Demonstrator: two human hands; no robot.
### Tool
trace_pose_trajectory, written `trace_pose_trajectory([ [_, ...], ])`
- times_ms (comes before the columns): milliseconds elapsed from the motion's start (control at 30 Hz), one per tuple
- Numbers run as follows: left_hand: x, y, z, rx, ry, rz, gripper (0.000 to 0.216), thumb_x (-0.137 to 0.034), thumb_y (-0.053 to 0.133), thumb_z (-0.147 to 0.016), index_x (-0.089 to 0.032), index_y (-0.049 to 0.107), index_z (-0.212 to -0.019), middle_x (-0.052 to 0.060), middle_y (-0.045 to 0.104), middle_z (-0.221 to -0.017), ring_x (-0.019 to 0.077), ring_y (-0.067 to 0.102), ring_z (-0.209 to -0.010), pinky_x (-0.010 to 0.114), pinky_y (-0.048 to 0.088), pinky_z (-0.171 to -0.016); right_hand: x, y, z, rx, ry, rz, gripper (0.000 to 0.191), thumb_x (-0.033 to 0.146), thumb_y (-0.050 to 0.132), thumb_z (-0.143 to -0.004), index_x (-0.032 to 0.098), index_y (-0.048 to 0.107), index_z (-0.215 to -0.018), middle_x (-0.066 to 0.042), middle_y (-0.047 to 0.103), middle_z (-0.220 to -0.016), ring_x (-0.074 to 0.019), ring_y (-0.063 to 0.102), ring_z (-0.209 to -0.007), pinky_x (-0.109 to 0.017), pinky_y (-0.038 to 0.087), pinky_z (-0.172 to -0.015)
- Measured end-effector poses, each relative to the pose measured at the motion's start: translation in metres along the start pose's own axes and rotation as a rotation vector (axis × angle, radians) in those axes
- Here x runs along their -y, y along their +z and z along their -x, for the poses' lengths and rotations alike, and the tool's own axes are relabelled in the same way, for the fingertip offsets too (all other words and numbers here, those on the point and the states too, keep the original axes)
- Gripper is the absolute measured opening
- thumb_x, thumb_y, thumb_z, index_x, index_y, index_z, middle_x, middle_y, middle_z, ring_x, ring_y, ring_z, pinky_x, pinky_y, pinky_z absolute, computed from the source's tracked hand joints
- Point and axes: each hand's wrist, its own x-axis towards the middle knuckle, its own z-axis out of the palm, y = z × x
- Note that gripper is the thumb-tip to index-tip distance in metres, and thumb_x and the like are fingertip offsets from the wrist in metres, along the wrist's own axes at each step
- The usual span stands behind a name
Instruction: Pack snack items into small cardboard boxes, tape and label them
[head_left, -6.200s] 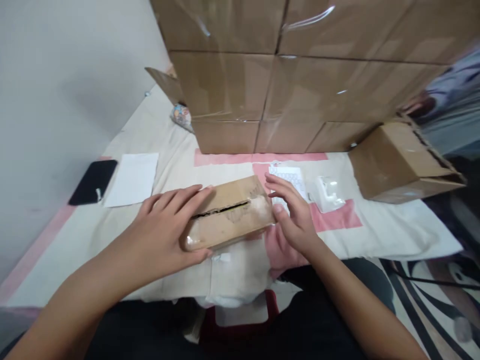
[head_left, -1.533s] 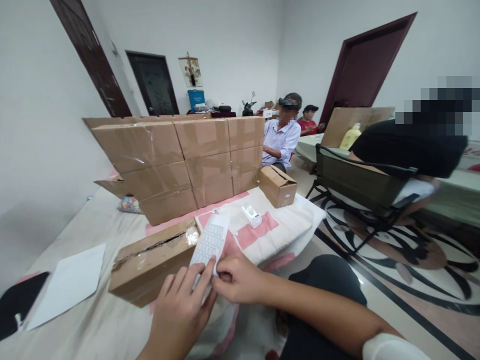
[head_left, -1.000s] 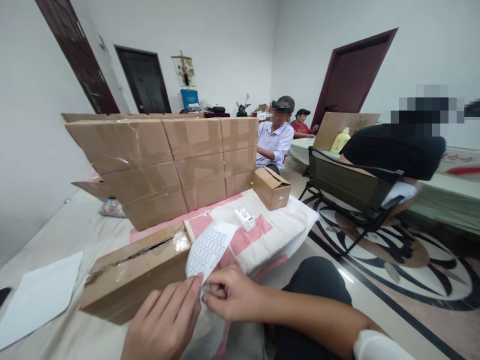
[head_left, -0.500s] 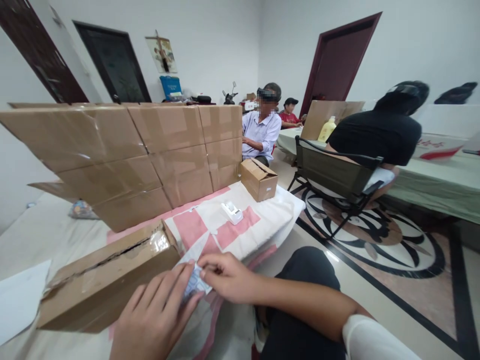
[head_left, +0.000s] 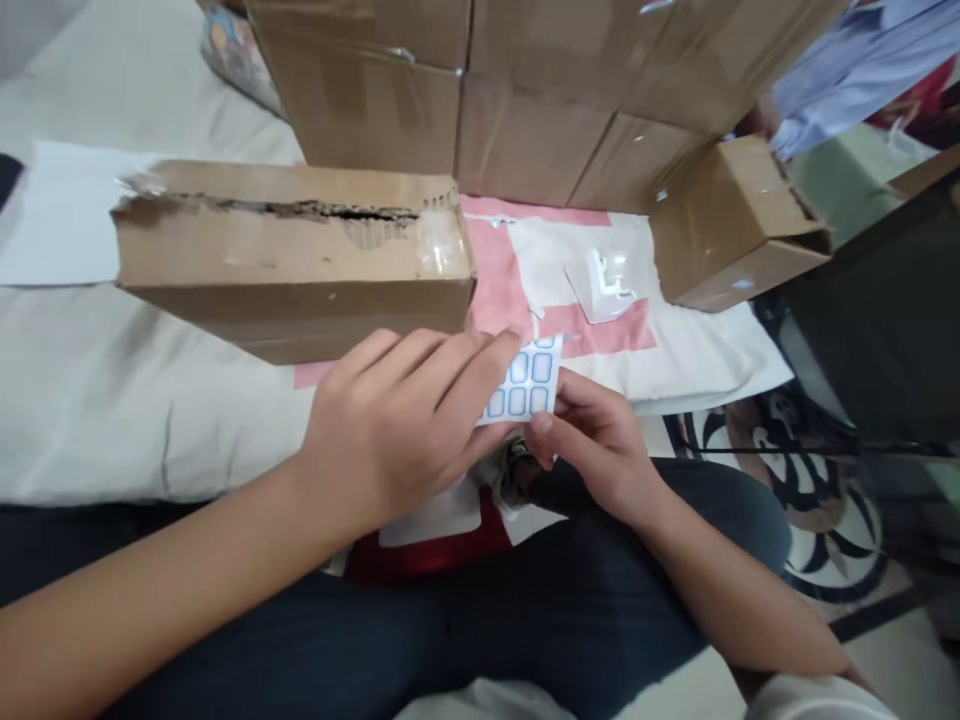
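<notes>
Cream cloth (head_left: 112, 400) with pink patches as work surface. Far off to the left of the left hand (head_left: 397, 420), white paper (head_left: 60, 215), flat. Just beyond the knuckles, long cardboard box (head_left: 292, 260), torn seam upward, within easy reach. Left hand loosely closed, fingers laid over sticker sheet (head_left: 525, 378), steadying it. Right hand (head_left: 592, 445) pinching the sheet's lower edge, thumb on top, seemingly for a taut hold. Blue-outlined labels, all blank; no legible writing anywhere. Beyond the right hand, white plastic dispenser (head_left: 607, 280), then small open carton (head_left: 735, 220).
</notes>
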Motion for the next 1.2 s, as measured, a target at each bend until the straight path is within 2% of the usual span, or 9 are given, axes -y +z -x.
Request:
trace_pose_trajectory([
  [100,0.008,-0.003,0.001,0.012,-0.025,-0.002,0.055,-0.053,0.052,-0.098,-0.013,0.057,-0.135,0.009,0.075,-0.102,0.0224,0.067,-0.082,0.037,0.04,-0.065,-0.005,0.003,-0.002,-0.012,-0.082,0.095,0.001,0.019,0.062,-0.097,0.018,0.062,-0.096,0.004,0.055,-0.074,-0.0048,0.049,-0.06,-0.018,0.041,-0.056],
  [200,0.011,-0.009,-0.001,0.01,-0.04,-0.008,0.056,-0.056,0.05,-0.098,-0.016,0.058,-0.136,0.008,0.074,-0.098,0.022,0.066,-0.081,0.036,0.04,-0.066,-0.005,0.006,-0.004,-0.071,-0.177,0.154,0.006,0.014,0.063,-0.096,0.02,0.063,-0.094,0.004,0.056,-0.074,-0.0046,0.05,-0.06,-0.018,0.042,-0.058],
  [500,-0.005,-0.031,-0.007,-0.083,-0.063,-0.018,0.057,-0.058,0.052,-0.097,-0.016,0.06,-0.134,0.009,0.075,-0.101,0.0212,0.066,-0.077,0.035,0.039,-0.066,0.012,0.01,0.004,-0.19,-0.505,0.348,0.003,0.018,0.068,-0.09,0.02,0.069,-0.092,0.0,0.068,-0.075,-0.0099,0.061,-0.064,-0.024,0.051,-0.063],
  [667,-0.005,-0.037,-0.007,-0.035,-0.083,0.014,0.061,-0.06,0.049,-0.097,-0.018,0.054,-0.142,0.01,0.074,-0.105,0.0234,0.068,-0.083,0.035,0.043,-0.069,0.017,0.009,0.004,-0.261,-0.475,0.379,0.005,0.024,0.068,-0.091,0.019,0.069,-0.089,0.0,0.066,-0.069,-0.0093,0.057,-0.058,-0.023,0.049,-0.056],
  [800,-0.002,-0.035,-0.008,-0.03,-0.091,0.036,0.06,-0.059,0.05,-0.097,-0.018,0.054,-0.141,0.011,0.074,-0.106,0.0242,0.069,-0.085,0.036,0.045,-0.073,0.019,0.008,0.001,-0.188,-0.458,0.318,0.009,0.019,0.064,-0.094,0.018,0.069,-0.086,0.002,0.063,-0.067,-0.0068,0.053,-0.053,-0.02,0.047,-0.053],
  [900,-0.001,-0.035,-0.008,-0.041,-0.093,0.07,0.057,-0.056,0.054,-0.096,-0.017,0.057,-0.138,0.014,0.072,-0.118,0.0295,0.069,-0.102,0.038,0.046,-0.079,0.021,0.01,-0.001,-0.185,-0.459,0.337,0.009,0.018,0.064,-0.094,0.018,0.069,-0.087,0.002,0.063,-0.064,-0.0069,0.054,-0.052,-0.019,0.046,-0.051],
  [1000,-0.004,-0.042,-0.009,-0.099,-0.042,0.005,0.052,-0.054,0.058,-0.095,-0.02,0.06,-0.134,0.014,0.067,-0.13,0.033,0.064,-0.118,0.041,0.046,-0.084,0.025,0.012,-0.001,-0.219,-0.455,0.391,0.007,0.017,0.065,-0.094,0.018,0.069,-0.088,0.002,0.062,-0.064,-0.007,0.056,-0.054,-0.019,0.046,-0.052],
  [1100,-0.009,-0.05,-0.009,-0.059,-0.038,0.005,0.033,-0.049,0.061,-0.095,-0.025,0.066,-0.117,0.007,0.073,-0.115,0.0264,0.067,-0.1,0.04,0.043,-0.078,0.027,0.014,0.0,-0.196,-0.499,0.433,0.009,0.013,0.062,-0.095,0.019,0.069,-0.094,0.002,0.064,-0.069,-0.0064,0.057,-0.057,-0.018,0.047,-0.055],
  [1200,-0.014,-0.054,-0.01,0.011,-0.088,0.133,0.018,-0.041,0.059,-0.097,-0.027,0.068,-0.103,0.0,0.075,-0.098,0.0202,0.066,-0.084,0.038,0.04,-0.071,0.029,0.015,0.003,-0.134,-0.557,0.47,0.013,0.011,0.058,-0.096,0.02,0.068,-0.097,0.002,0.063,-0.07,-0.008,0.058,-0.059,-0.02,0.049,-0.057],
])
